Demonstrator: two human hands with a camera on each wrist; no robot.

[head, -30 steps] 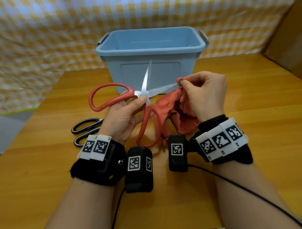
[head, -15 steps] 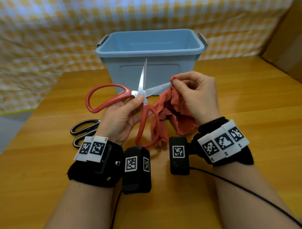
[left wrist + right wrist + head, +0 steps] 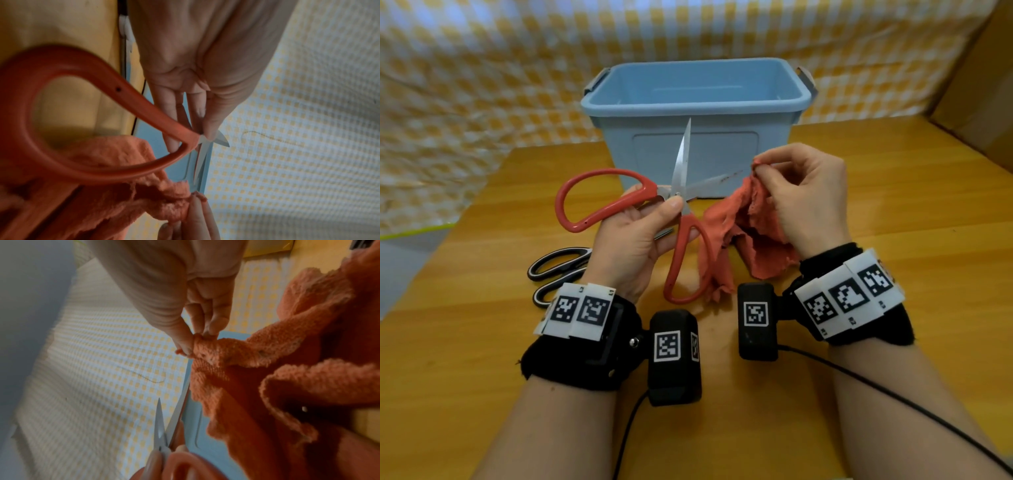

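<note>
My left hand (image 3: pixel 640 226) holds red-handled scissors (image 3: pixel 681 233) near their pivot, thumb pressed on the joint, blades spread wide. One blade points up, the other points right toward an orange cloth (image 3: pixel 743 233). My right hand (image 3: pixel 804 195) pinches the cloth's top edge between thumb and fingertips, and the rest of the cloth hangs down to the wooden table (image 3: pixel 893 308). In the left wrist view the red handle loop (image 3: pixel 61 113) fills the left side, with the cloth (image 3: pixel 115 194) below it. In the right wrist view my fingertips (image 3: pixel 205 331) pinch the cloth (image 3: pixel 267 378) above the blades (image 3: pixel 164 423).
A light blue plastic bin (image 3: pixel 695 116) stands just behind my hands, with no contents visible inside. Black-handled scissors (image 3: pixel 558 270) lie on the table to the left, partly under my left wrist. A yellow checked cloth (image 3: pixel 482 85) covers the background. A cardboard box (image 3: pixel 983 102) sits at far right.
Both hands have shifted slightly left and nearer to me. The scissor blades stay spread, and the right hand keeps its pinch on the cloth edge by the lower blade's tip.
</note>
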